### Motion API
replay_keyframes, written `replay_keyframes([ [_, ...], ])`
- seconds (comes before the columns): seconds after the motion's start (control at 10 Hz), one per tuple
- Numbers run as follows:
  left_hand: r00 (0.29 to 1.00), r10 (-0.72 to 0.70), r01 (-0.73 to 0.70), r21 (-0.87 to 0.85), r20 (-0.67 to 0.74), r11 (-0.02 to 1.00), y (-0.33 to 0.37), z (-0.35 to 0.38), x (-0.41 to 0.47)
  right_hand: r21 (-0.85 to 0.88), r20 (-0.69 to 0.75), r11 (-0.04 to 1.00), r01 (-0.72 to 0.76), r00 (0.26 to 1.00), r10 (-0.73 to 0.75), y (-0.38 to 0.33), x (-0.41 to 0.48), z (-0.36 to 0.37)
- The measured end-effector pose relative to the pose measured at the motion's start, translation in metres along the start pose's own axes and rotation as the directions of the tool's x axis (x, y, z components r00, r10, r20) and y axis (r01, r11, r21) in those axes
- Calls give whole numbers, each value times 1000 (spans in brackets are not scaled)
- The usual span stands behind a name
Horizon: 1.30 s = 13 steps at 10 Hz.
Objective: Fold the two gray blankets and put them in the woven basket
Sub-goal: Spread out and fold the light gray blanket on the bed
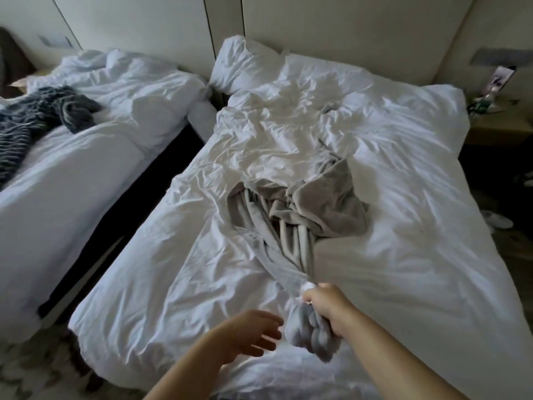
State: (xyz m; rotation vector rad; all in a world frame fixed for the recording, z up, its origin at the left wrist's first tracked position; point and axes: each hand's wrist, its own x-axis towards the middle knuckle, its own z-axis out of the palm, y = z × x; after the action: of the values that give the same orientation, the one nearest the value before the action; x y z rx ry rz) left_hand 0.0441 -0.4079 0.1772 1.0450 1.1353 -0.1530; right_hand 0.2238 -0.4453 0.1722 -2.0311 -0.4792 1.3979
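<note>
Light gray blanket [317,203] on near bed: pale warm gray, plain, no print; folds show whitish stripes where it's stretched toward near edge, bunched end looks cooler blue-gray. Dark gray blanket [37,119] on far-left bed: charcoal w/ thin lighter ribbed stripes, one plain slate patch at its right end. Duvet [403,255] on right bed: plain white, bluish in shadow, creamier toward far middle. Left bed's duvet [86,157]: same plain white. Pillow [245,64]: white. Wall panels [346,24]: off-white/cream. Gap btwn beds: black. Nightstand [499,128] far right: tan wood. Carpet [28,370] near left: beige w/ darker mottled pattern.
</note>
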Motion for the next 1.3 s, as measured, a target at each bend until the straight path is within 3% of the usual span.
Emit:
replay_keyframes([
  [0.1, 990, -48, 0, -335, -135, 942, -7, -9, 10, 38, 47, 999, 33, 998, -35, 2, -9, 9],
  [0.2, 996, -34, -19, -590, -80, 807, 7, -22, 22, 27, 292, 992, 121, 948, -123, -3, -22, 18],
  [0.3, 993, -6, -81, -714, -119, 696, 26, -29, 46, -11, 554, 987, 159, 823, -126, -10, -34, 12],
  [0.4, 947, -141, -105, -694, -288, 713, 36, -37, 75, -178, 528, 961, 214, 845, -90, -6, -32, -12],
  [0.5, 898, -162, -176, -671, -409, 721, 46, -67, 85, -392, 318, 908, 147, 948, -17, 4, -14, -40],
  [0.6, 883, -109, -276, -694, -456, 665, 65, -110, 82, -481, 80, 875, 53, 997, -16, -10, -2, -63],
  [0.7, 890, -20, -394, -791, -455, 468, 93, -153, 73, -536, -312, 840, 89, 904, -294, -50, 7, -82],
  [0.8, 927, 88, -375, -883, -365, 283, 118, -188, 73, -489, -564, 808, 329, 588, -580, -82, 6, -90],
  [0.9, 934, 31, -346, -879, -356, 329, 116, -210, 89, -492, -560, 773, 400, 535, -633, -85, 15, -75],
  [1.0, 869, -181, -217, -682, -461, 698, 63, -215, 109, -497, -336, 851, 168, 867, -367, -46, 29, -42],
  [1.1, 887, -293, 300, -37, -356, 953, -23, -210, 105, -752, 69, 645, -137, 956, 284, 18, 26, -18],
  [1.2, 804, -589, 556, 246, 84, 794, -72, -212, 100, -915, 236, 388, -107, 640, 731, 58, 19, -2],
  [1.3, 908, -419, 411, -169, -10, 896, -61, -221, 123, -826, 322, 547, -136, 683, 656, 61, 27, 4],
])
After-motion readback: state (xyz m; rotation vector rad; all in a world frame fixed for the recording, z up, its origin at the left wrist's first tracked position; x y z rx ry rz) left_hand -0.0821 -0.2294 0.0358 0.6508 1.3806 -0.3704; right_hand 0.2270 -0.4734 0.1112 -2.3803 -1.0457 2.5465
